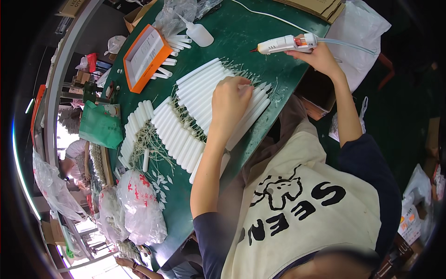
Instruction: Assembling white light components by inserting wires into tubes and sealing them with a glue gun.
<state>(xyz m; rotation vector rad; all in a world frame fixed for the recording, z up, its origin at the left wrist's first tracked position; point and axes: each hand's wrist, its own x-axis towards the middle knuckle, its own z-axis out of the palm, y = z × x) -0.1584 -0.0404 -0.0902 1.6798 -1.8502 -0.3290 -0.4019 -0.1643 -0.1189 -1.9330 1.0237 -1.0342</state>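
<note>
My left hand (230, 103) lies palm down on a row of white plastic tubes (202, 88) laid side by side on the green table (251, 28), fingers curled over their ends. My right hand (317, 55) grips a white glue gun (283, 44) by its handle, nozzle pointing left, held just above the table's edge beyond the tubes. More rows of the same white tubes (179, 135) lie left of my left hand, with thin wires sticking out of them.
An orange-rimmed tray (145, 56) and a white squeeze bottle (200, 33) stand at the table's far side. Clear bags of parts (139, 204) sit near the left end, beside a green bag (100, 125). Cardboard boxes (320, 7) and a white sack (360, 35) lie to the right.
</note>
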